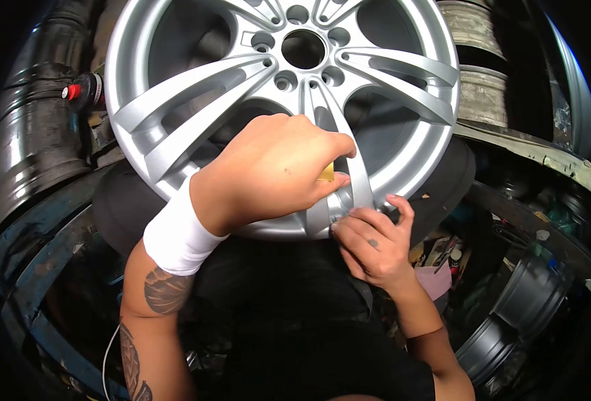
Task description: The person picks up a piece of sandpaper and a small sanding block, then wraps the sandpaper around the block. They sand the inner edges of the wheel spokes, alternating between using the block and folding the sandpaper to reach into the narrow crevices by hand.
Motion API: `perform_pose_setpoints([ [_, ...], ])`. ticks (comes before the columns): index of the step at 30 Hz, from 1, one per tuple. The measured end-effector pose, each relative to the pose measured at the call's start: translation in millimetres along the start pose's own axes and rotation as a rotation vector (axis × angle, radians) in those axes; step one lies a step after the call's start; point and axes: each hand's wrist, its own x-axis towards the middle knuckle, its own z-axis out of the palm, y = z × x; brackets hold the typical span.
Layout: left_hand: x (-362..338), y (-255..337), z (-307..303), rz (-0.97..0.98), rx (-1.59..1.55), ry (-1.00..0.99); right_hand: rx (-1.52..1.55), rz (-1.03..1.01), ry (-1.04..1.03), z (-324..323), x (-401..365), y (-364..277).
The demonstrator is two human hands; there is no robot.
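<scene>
A silver alloy wheel (415, 167) with paired spokes lies face up across my lap, its round centre hole at the top of the view. My left hand (278, 167), with a white band at the wrist, is over the lower spokes. Its thumb and fingers pinch a small yellow piece (326, 172) that looks like sandpaper, against the inner side of a lower spoke (360, 177). Most of that piece is hidden by the hand. My right hand (375, 247) is closed on the wheel's near edge, beside the foot of the same spoke, fingers curled over the rim.
Metal wheel barrels (35, 167) stand at the left, near a dark bottle with a red cap (72, 91). More rims (472, 93) are stacked at the upper right, and others (532, 294) lie at the lower right. A blue metal frame (61, 334) runs along the lower left.
</scene>
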Motion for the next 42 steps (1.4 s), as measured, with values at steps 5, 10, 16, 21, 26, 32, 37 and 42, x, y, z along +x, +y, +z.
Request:
perform_pose_setpoints([
  [5,-0.6,-1.4,-0.3,0.007,-0.002,0.012,-0.040,0.003,-0.008,-6.8,-2.0,2.9],
  [10,0.4,1.9,-2.2,-0.011,0.008,-0.018,-0.029,-0.061,0.010,-1.2,5.4,0.9],
  [16,-1.9,1.6,-2.9,-0.034,0.026,-0.059,0.000,-0.038,-0.042,-5.6,4.5,3.4],
  [21,-5.0,-4.9,2.7,0.011,0.081,-0.036,-0.024,-0.023,-0.031,-6.9,-2.9,7.7],
  [26,-4.2,-4.3,4.7,0.026,0.100,-0.036,-0.005,-0.053,-0.019,-4.5,-1.2,9.1],
  [32,-5.4,-4.2,3.4,0.000,0.105,-0.045,0.079,-0.025,-0.010,1.2,-1.7,6.8],
  [37,-7.4,-5.1,4.6,0.005,0.108,-0.049,0.072,-0.011,0.013,2.5,-8.7,12.7],
  [42,-5.0,-4.2,4.5,-0.007,0.111,-0.075,0.068,-0.034,0.010,1.0,-10.1,18.7],
])
